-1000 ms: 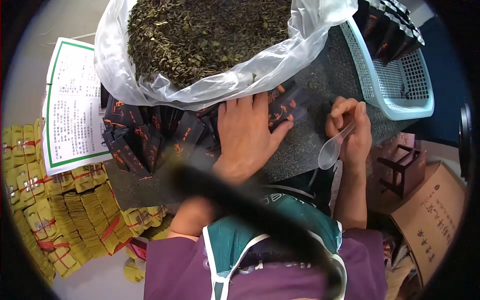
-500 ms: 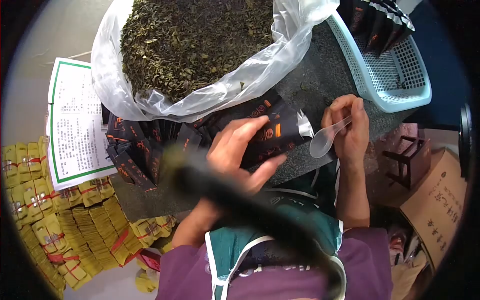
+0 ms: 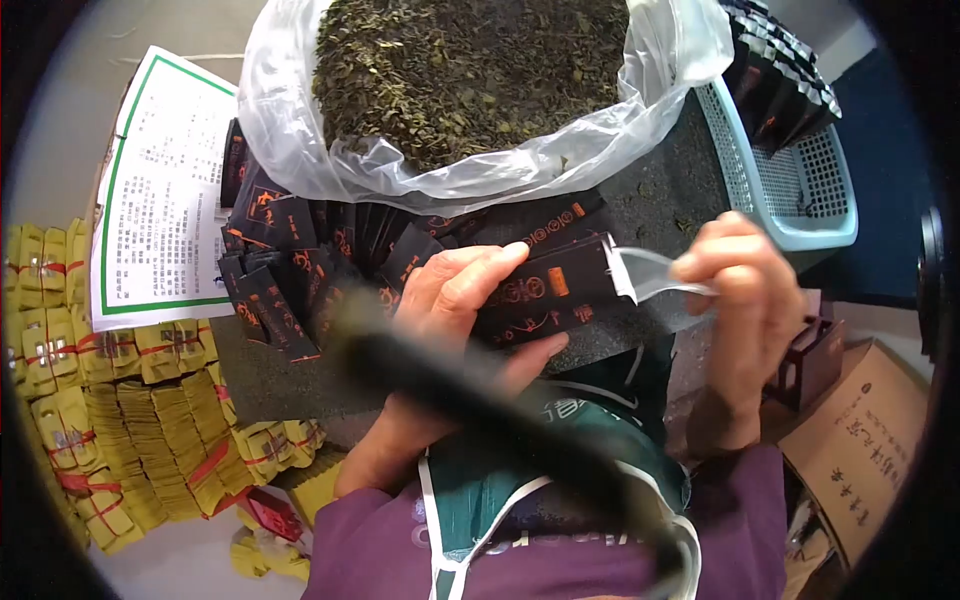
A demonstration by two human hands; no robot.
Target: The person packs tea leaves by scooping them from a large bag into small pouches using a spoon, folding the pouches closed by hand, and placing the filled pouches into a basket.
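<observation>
While the left hand (image 3: 450, 300) is clamped on a black packet (image 3: 560, 292), with fingers along its upper side and thumb by its lower edge, the right hand (image 3: 745, 285) has its fingers closed on the handle of a clear spoon (image 3: 648, 268). The black packet is held between the plastic bag (image 3: 285, 120) and the person's green apron (image 3: 580, 435), its silver end facing right. The spoon's bowl is right at that end, though the see-through plastic makes it hard to say whether any of it is inside. Dark dried leaves (image 3: 460, 85) fill the plastic bag, which sits on the grey worktop (image 3: 655, 195). To the left, a pile of small packets (image 3: 290, 262) with orange print lies beside a green-bordered sheet (image 3: 165, 200). To the right stands a pale blue basket (image 3: 735, 160) with upright pouches (image 3: 780, 95) at its far end. Below the worktop are yellow bundles (image 3: 140, 430) on the left, and a stool (image 3: 805, 365) and a cardboard box (image 3: 850, 450) on the right. A blurred dark bar (image 3: 500, 415) crosses in front of the left wrist.
</observation>
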